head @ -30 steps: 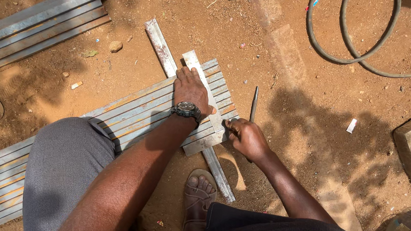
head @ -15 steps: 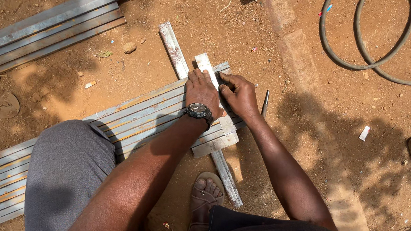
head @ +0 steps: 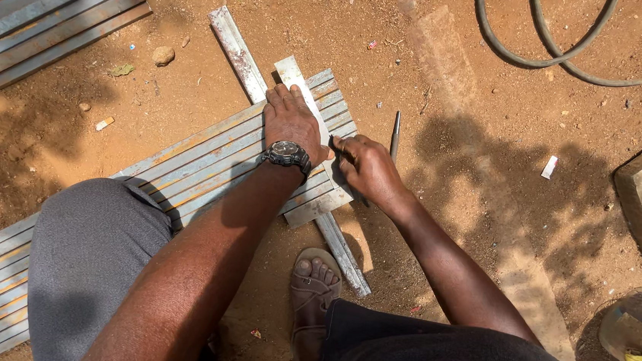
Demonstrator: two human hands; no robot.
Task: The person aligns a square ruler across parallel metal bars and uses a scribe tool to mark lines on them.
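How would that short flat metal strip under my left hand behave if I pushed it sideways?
The flat metal strip looks thin and rigid, so it would probably slide rather than bend. It lies across smooth ribbed metal lengths, so it may skid easily once the left hand lifts. Being flat, it seems unlikely to roll.

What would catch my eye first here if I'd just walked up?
The two hands at centre: the left hand, a wristwatch on its wrist, presses a flat metal strip across a bundle of long metal bars, while the right hand pinches a small dark tool. A black hose curves at top right.
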